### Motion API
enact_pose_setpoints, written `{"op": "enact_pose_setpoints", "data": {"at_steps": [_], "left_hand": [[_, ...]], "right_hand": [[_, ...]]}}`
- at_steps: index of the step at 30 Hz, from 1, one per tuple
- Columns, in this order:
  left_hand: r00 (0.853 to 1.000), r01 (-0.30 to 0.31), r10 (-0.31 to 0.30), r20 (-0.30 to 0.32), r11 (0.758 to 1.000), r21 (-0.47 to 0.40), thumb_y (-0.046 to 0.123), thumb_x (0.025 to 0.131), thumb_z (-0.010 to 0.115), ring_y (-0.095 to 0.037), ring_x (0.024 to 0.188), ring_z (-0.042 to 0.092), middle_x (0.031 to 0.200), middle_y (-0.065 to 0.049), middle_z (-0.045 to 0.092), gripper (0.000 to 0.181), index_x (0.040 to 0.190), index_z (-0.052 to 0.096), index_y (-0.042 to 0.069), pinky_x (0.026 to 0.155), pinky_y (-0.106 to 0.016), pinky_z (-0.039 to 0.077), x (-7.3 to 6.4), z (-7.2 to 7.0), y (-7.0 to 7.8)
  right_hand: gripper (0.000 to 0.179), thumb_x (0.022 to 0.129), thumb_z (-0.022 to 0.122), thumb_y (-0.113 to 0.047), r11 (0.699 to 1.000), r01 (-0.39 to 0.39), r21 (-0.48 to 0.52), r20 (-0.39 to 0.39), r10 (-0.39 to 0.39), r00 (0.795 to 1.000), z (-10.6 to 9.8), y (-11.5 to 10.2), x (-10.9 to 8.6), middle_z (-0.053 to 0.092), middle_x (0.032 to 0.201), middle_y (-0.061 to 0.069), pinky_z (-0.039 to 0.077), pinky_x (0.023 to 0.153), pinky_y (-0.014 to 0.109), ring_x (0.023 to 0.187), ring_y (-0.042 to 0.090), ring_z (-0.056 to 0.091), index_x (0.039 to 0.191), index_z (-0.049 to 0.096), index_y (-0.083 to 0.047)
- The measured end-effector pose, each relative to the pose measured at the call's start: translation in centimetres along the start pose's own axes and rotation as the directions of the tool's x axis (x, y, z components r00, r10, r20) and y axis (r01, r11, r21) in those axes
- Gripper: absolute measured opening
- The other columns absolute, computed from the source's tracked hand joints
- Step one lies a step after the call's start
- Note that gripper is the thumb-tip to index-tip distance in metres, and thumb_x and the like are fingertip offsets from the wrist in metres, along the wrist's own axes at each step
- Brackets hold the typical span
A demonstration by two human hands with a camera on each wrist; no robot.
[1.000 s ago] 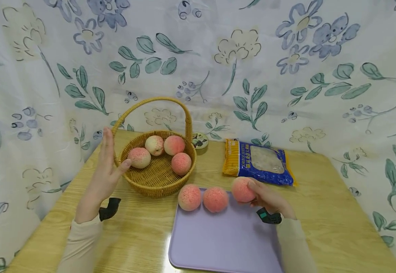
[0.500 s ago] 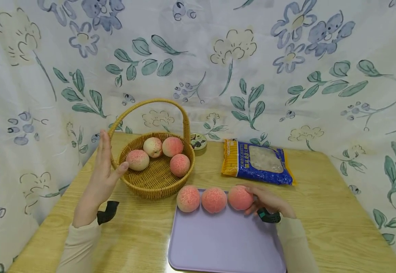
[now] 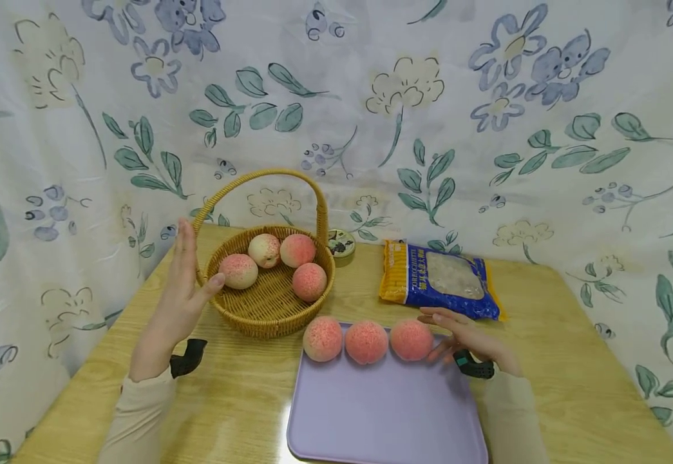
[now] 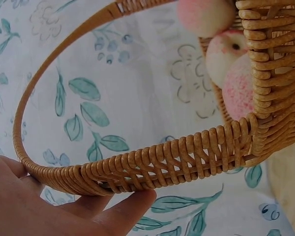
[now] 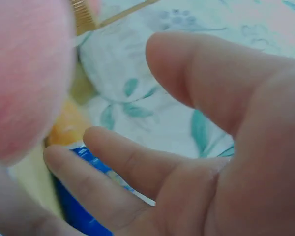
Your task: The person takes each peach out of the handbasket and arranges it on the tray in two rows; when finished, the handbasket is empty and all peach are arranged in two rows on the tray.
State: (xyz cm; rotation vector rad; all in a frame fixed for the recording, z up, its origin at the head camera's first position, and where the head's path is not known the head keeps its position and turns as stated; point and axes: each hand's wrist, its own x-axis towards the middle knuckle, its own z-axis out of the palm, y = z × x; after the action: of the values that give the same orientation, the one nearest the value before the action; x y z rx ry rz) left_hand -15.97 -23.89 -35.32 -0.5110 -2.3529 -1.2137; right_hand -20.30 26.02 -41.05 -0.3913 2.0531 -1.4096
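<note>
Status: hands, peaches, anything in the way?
Left hand at basket handle; right hand empty beside rightmost peach. Three peaches along far edge of tray, four in basket. Bag beyond, seemingly not blocking.

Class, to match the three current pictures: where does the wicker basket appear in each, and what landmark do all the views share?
Head: the wicker basket is left of centre, beyond the lilac tray.
Left wrist: its handle arches across the left and middle; its woven body runs along the right edge.
Right wrist: only a small woven piece, at the top, left of centre.
Shared landmark: the leaf-patterned cloth.
</note>
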Motion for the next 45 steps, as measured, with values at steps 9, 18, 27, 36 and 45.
{"op": "enact_pose_setpoints", "data": {"at_steps": [9, 18, 27, 36, 45], "left_hand": [[1.0, 0.011, -0.011, 0.001, 1.0, 0.007, 0.026, 0.1, 0.05, -0.028, 0.15, -0.018, 0.163, -0.004, -0.019, 0.084, 0.156, -0.013, 0.022, 0.117, -0.06, -0.009, 0.1, -0.2, 0.3], [1.0, 0.01, -0.01, 0.001, 1.0, 0.014, 0.026, 0.1, 0.051, -0.03, 0.15, -0.017, 0.162, -0.004, -0.02, 0.085, 0.156, -0.013, 0.022, 0.117, -0.061, -0.008, -0.1, -0.1, 0.2], [1.0, 0.022, -0.022, -0.001, 0.999, 0.034, 0.022, 0.098, 0.053, -0.029, 0.15, -0.017, 0.163, -0.002, -0.019, 0.087, 0.156, -0.012, 0.024, 0.115, -0.064, -0.007, -0.2, 0.1, 0.0], [1.0, 0.023, -0.022, -0.009, 0.999, 0.046, 0.019, 0.098, 0.053, -0.032, 0.15, -0.016, 0.163, -0.003, -0.018, 0.087, 0.156, -0.012, 0.024, 0.116, -0.062, -0.007, -0.4, -0.2, 0.2], [0.999, 0.036, -0.036, 0.002, 0.999, 0.041, 0.02, 0.099, 0.053, -0.028, 0.15, -0.016, 0.163, -0.002, -0.019, 0.087, 0.156, -0.012, 0.023, 0.118, -0.06, -0.006, -0.3, -0.1, 0.3]], "right_hand": [[0.057, 0.106, 0.034, -0.035, 0.984, 0.177, -0.007, -0.013, -0.177, 0.984, -0.1, -4.7, 2.1, 0.03, 0.152, 0.03, 0.053, 0.092, 0.049, 0.119, 0.04, 0.058, 0.151, 0.025, -0.001], [0.051, 0.105, 0.038, -0.03, 0.975, 0.223, -0.001, 0.11, -0.222, 0.969, 3.2, -11.0, 8.3, 0.036, 0.152, 0.024, 0.041, 0.107, 0.052, 0.134, 0.042, 0.044, 0.15, 0.032, -0.006], [0.052, 0.105, 0.037, -0.022, 0.976, 0.202, 0.085, 0.138, -0.213, 0.967, 7.6, -14.7, 15.2, 0.027, 0.156, 0.025, 0.028, 0.114, 0.056, 0.145, 0.042, 0.026, 0.15, 0.027, 0.003], [0.048, 0.101, 0.048, -0.023, 0.978, 0.146, -0.149, -0.03, -0.152, 0.988, 11.7, -14.7, 18.9, 0.042, 0.148, 0.017, 0.036, 0.112, 0.044, 0.136, 0.033, 0.043, 0.144, 0.042, -0.002], [0.046, 0.098, 0.055, -0.026, 0.885, 0.21, -0.415, 0.206, -0.133, 0.969, 13.4, -13.8, 21.3, 0.053, 0.14, 0.014, 0.041, 0.104, 0.031, 0.128, 0.023, 0.049, 0.137, 0.053, -0.002]]}}
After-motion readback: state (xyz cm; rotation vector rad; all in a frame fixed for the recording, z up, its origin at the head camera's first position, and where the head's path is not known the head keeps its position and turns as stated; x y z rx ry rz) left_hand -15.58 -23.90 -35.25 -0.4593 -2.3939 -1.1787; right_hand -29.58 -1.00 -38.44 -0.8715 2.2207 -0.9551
